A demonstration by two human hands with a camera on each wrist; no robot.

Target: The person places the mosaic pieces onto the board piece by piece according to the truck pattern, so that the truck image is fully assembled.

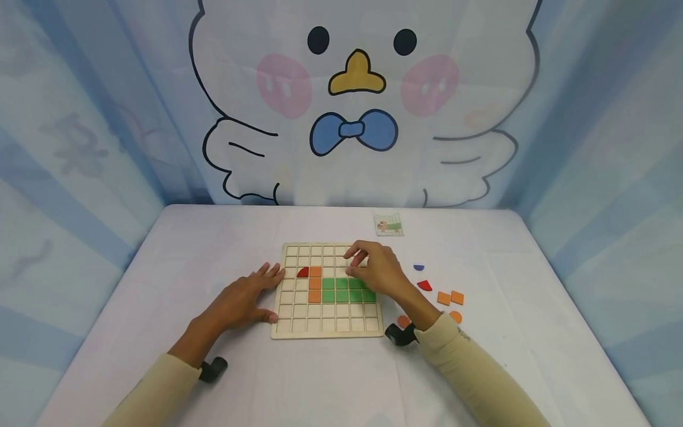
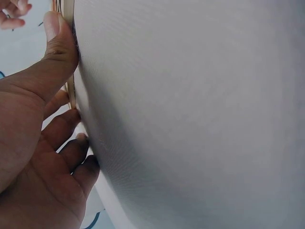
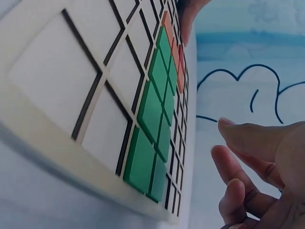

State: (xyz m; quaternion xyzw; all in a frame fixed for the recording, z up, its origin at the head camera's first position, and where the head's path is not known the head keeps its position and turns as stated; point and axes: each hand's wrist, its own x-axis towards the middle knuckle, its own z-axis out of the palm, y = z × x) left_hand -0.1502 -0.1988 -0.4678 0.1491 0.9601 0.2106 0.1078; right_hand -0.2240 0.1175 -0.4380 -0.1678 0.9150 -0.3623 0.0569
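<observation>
A wooden grid board (image 1: 328, 325) lies on the white table. Three orange squares (image 1: 315, 283) form a column on it, with a red quarter-round piece (image 1: 303, 272) at their left and two rows of green squares (image 1: 341, 289) at their right. My left hand (image 1: 242, 299) rests at the board's left side, fingers spread; in the left wrist view its thumb (image 2: 55, 43) touches the edge. Over the board's right part hovers my right hand (image 1: 380, 271), fingers loosely bent. Its thumb (image 3: 248, 138) and fingertips are apart in the right wrist view, with nothing between them.
Right of the board lie a blue half-round piece (image 1: 418, 267), a red piece (image 1: 424, 285), two loose orange squares (image 1: 444, 298) and orange round pieces (image 1: 455, 316). A small picture card (image 1: 389, 225) lies behind the board. A printed curtain (image 1: 352, 178) hangs behind the table.
</observation>
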